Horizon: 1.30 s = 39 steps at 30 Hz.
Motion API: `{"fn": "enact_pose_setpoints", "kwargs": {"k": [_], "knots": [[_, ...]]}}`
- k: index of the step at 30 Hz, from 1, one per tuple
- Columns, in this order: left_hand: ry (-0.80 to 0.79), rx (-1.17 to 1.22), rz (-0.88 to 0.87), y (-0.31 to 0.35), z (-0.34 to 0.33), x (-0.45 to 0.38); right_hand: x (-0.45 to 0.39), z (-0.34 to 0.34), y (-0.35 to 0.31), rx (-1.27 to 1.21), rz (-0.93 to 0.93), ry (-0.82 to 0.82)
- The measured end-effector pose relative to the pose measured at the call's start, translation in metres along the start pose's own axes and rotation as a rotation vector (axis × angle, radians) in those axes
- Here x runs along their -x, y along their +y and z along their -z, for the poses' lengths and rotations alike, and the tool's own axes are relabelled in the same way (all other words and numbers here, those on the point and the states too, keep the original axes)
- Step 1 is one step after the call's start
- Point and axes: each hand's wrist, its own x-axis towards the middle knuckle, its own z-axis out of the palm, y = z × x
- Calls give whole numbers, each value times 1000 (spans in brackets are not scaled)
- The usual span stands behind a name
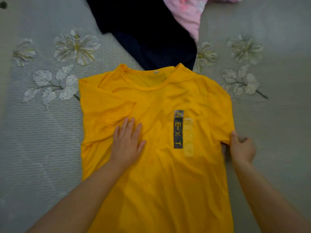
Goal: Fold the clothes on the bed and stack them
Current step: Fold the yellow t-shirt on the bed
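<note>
Yellow T-shirt [168, 165]: lies front-up and spread on the bed [42, 157], collar pointing away from the person, hem running out of view at the near edge. Its left sleeve is folded in over the chest; the fabric is lightly creased. A dark vertical label reading "NEXT" [178, 129] sits on the chest, with a paler copy just beside it.

Left hand [127, 143]: rests flat on the T-shirt's chest, left of the label, fingers straight and slightly spread, palm down on the cloth.

Right hand [241, 148]: at the T-shirt's right edge, by the sleeve; thumb and curled fingers pinch the yellow fabric there.

Dark navy garment [148, 36]: loose and unfolded, beyond the T-shirt's collar, its near edge touching or just tucked behind the collar; which one cannot be told.

Pink patterned garment [188, 14]: crumpled, beyond the T-shirt and to the right of the navy garment, overlapping its edge.

Bed cover: grey-green, ribbed, printed with pale flowers and leaves [76, 47] on both sides of the T-shirt's shoulders.
</note>
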Motion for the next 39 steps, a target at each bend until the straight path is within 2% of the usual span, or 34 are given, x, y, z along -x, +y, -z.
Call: {"fn": "enact_pose_setpoints", "kwargs": {"k": [6, 8, 12, 15, 19, 21, 23, 25, 27, 29, 32, 35, 39], "knots": [[33, 32, 188, 21, -25, -11, -27, -20, -36, -99, -40, -236], [27, 30, 191, 20, -28, -12, -34, -19, -44, -247, -116, -273], [37, 61, 231, 21, -26, -12, -45, -2, -47, -604, -110, -188], [42, 51, 237, 21, -27, -12, -54, 0, -44, -612, -45, -116], [64, 35, 242, 18, -30, -13, -64, 0, -45, -590, -82, 59], [64, 41, 244, 18, -30, -14, -59, 7, -54, -532, 22, 197], [74, 46, 238, 19, -30, -14, -37, 10, -65, -477, 227, 211], [85, 48, 231, 19, -30, -14, 5, 7, -71, -367, 597, 20], [89, 45, 231, 18, -30, -13, 43, -2, -61, -96, 1023, -236], [97, 45, 224, 17, -31, -13, 61, -8, -42, 50, 1288, -286], [127, 48, 205, 17, -32, -14, 53, -5, -24, -34, 1245, -226], [145, 23, 183, 16, -34, -14, 29, -8, -11, 118, 1102, -116], [139, 30, 189, 14, -37, -13, 24, -29, 5, 551, 1122, -346]]}}
